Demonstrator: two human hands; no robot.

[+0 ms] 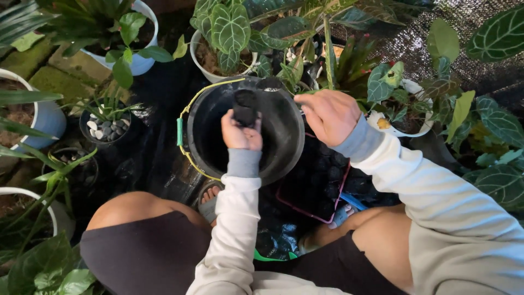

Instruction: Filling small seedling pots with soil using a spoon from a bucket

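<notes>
The person squats over a black bucket with a yellow wire handle carrying a green grip at its 9 o'clock side. The bucket stands on black ground sheet between the knees, close in, so both hands can work over it.

Left hand: fingers wrapped tight around a small black pot, held inside the bucket mouth near centre. The forearm comes straight up from 6 o'clock, wrist level, knuckles uppermost. Holding the pot over the bucket would let anything that spills drop into it.

Right hand: curled at the bucket rim at 2 o'clock, fingers bent and pressed together. It appears to grip the rim or a small dark object there; the view does not show which. The forearm runs in from 4 o'clock, elbow out.

Surroundings: a white pot with broad veined leaves at 12 o'clock, a small pot topped with pebbles at 9 o'clock, and a pink-rimmed tray of dark material at 4 o'clock, within reach of the right hand.
</notes>
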